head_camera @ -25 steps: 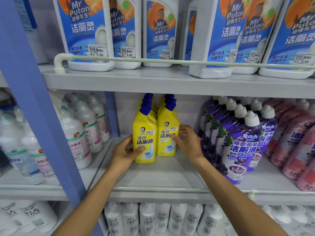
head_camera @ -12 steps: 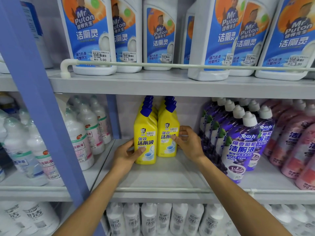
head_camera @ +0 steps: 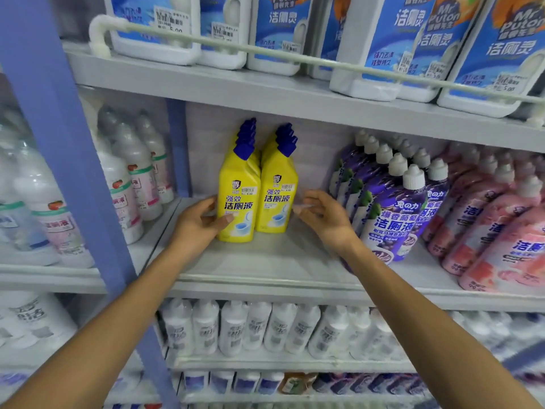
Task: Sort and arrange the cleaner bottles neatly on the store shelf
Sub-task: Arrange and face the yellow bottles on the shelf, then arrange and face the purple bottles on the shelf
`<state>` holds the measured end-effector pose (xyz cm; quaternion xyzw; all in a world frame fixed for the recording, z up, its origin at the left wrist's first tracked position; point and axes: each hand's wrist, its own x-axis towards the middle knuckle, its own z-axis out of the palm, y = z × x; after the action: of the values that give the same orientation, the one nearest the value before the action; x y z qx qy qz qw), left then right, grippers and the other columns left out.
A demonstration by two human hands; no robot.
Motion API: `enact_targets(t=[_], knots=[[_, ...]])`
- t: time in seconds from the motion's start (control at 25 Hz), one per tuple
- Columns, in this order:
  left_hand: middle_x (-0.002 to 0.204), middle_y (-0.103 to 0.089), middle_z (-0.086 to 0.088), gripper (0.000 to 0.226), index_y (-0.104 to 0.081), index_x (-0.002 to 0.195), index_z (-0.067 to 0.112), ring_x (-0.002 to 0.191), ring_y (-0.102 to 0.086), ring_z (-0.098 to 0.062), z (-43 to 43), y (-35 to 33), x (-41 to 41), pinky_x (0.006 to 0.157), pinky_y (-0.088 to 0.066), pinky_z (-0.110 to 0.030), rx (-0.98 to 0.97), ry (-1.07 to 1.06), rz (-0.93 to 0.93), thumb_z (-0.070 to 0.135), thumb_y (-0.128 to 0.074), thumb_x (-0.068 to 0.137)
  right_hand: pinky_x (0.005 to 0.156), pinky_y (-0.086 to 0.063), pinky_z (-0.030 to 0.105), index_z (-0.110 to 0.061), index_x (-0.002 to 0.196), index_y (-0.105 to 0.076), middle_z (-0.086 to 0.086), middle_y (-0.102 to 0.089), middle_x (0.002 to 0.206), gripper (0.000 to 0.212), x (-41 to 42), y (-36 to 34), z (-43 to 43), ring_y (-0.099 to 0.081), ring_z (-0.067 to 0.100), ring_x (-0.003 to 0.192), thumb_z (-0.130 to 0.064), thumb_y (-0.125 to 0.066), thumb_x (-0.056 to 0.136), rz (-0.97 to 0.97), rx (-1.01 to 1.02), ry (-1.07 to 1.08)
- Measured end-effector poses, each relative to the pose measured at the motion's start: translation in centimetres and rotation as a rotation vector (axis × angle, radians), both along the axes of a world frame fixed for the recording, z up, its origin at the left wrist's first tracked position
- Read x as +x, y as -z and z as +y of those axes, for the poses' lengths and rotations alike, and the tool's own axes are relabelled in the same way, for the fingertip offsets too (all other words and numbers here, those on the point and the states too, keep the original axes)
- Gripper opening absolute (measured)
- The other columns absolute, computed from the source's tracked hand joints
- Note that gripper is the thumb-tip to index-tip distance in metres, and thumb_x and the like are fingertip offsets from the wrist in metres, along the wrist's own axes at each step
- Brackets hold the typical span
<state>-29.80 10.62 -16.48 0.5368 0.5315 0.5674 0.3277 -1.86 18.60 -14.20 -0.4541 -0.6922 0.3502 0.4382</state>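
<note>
Our left grip (head_camera: 203, 222) clasps the front-left yellow bottle (head_camera: 237, 202); our right grip (head_camera: 321, 215) hangs released just right of its neighbour (head_camera: 275, 199). Both yellow rows look straight; we judge only final squaring remains.

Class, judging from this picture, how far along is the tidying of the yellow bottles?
Done: two rows of yellow bottles stand upright, side by side. In hand: the left hand touches the front left bottle; the right hand hovers open beside the other row. Left: the bare shelf front remains unfilled.
</note>
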Motion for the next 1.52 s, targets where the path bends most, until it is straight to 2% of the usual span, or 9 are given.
enact_targets(t=[0.16, 0.24, 0.4, 0.64, 0.88, 1.08, 1.24, 1.32, 1.52], knots=[[0.135, -0.056, 0.001, 0.077, -0.048, 0.147, 0.012, 0.124, -0.055, -0.007, -3.1, -1.2, -0.9, 0.096, -0.044, -0.014, -0.039, -0.107, 0.144, 0.034, -0.083, 0.082, 0.093, -0.047, 0.010, -0.022, 0.139, -0.055, -0.012, -0.062, 0.135, 0.056, 2.5, -1.4, -3.6, -0.060, 0.009, 0.122, -0.037, -0.076, 0.090, -0.194, 0.091, -0.124], [0.138, -0.057, 0.000, 0.082, -0.046, 0.148, 0.014, 0.126, -0.056, -0.010, -5.5, -2.2, 0.0, 0.103, -0.045, -0.025, -0.030, -0.067, 0.120, 0.034, -0.085, 0.079, 0.096, -0.047, 0.013, -0.025, 0.143, -0.051, -0.017, -0.057, 0.139, 0.063, 3.7, -2.2, -5.6, -0.057, 0.003, 0.127, -0.043, -0.076, 0.088, -0.202, 0.118, -0.190], [0.136, -0.057, -0.004, 0.079, -0.043, 0.147, 0.019, 0.126, -0.058, -0.018, -9.3, -5.2, 6.1, 0.091, -0.052, -0.014, 0.007, 0.051, 0.046, 0.004, -0.080, 0.079, 0.101, -0.054, 0.033, -0.029, 0.149, -0.046, -0.014, -0.053, 0.147, 0.073, 8.1, -3.6, -9.3, -0.053, 0.005, 0.133, -0.045, -0.079, 0.085, -0.131, 0.129, -0.275], [0.139, -0.057, 0.005, 0.094, -0.040, 0.151, 0.029, 0.126, -0.059, -0.007, -9.2, -6.9, 20.2, 0.097, -0.055, -0.030, 0.003, 0.201, 0.149, 0.029, -0.089, 0.070, 0.096, -0.056, 0.028, -0.033, 0.149, -0.046, -0.015, -0.057, 0.143, 0.073, 21.3, -5.8, -12.9, -0.057, 0.006, 0.130, -0.034, -0.079, 0.084, -0.034, 0.133, -0.263], [0.130, -0.065, 0.009, 0.070, -0.055, 0.137, 0.026, 0.123, -0.059, -0.007, -5.2, -7.0, 29.2, 0.104, -0.051, -0.043, 0.023, 0.096, 0.180, 0.027, -0.089, 0.075, 0.092, -0.051, 0.017, -0.042, 0.138, -0.050, -0.032, -0.060, 0.131, 0.061, 29.0, -6.1, -9.8, -0.060, -0.003, 0.122, -0.038, -0.077, 0.084, 0.010, 0.128, -0.159], [0.115, -0.066, 0.007, 0.070, -0.055, 0.128, 0.014, 0.106, -0.066, -0.012, -2.6, -6.4, 30.5, 0.093, -0.056, -0.039, -0.019, -0.076, 0.142, 0.025, -0.089, 0.068, 0.106, -0.051, 0.038, -0.022, 0.148, -0.047, -0.012, -0.060, 0.139, 0.080, 27.9, -5.3, -3.2, -0.060, 0.010, 0.125, -0.048, -0.082, 0.081, -0.007, 0.120, 0.008], [0.096, -0.066, 0.013, 0.053, -0.054, 0.114, 0.019, 0.080, -0.066, 0.006, -1.2, -5.8, 31.0, 0.065, -0.052, -0.011, -0.040, -0.090, 0.159, 0.005, -0.087, 0.075, 0.095, -0.057, 0.049, -0.045, 0.120, -0.053, -0.010, -0.068, 0.119, 0.054, 25.9, -3.3, 0.4, -0.068, 0.016, 0.112, -0.039, -0.087, 0.077, 0.097, 0.172, 0.063], [0.089, -0.067, 0.011, 0.049, -0.055, 0.108, 0.016, 0.068, -0.065, 0.012, -0.6, -5.7, 30.6, 0.059, -0.050, -0.009, -0.045, -0.087, 0.167, 0.004, -0.087, 0.074, 0.092, -0.059, 0.050, -0.038, 0.118, -0.054, -0.006, -0.069, 0.115, 0.053, 25.8, -2.8, 1.5, -0.069, 0.021, 0.108, -0.030, -0.088, 0.079, 0.124, 0.147, 0.077], [0.090, -0.071, 0.011, 0.050, -0.057, 0.108, 0.015, 0.074, -0.067, 0.010, -0.1, -5.3, 28.8, 0.061, -0.050, -0.009, -0.005, -0.052, 0.218, 0.013, -0.091, 0.071, 0.089, -0.060, 0.051, -0.019, 0.124, -0.055, 0.001, -0.075, 0.111, 0.059, 24.7, -1.6, 2.5, -0.072, 0.022, 0.105, -0.039, -0.087, 0.079, 0.129, 0.068, 0.096]])
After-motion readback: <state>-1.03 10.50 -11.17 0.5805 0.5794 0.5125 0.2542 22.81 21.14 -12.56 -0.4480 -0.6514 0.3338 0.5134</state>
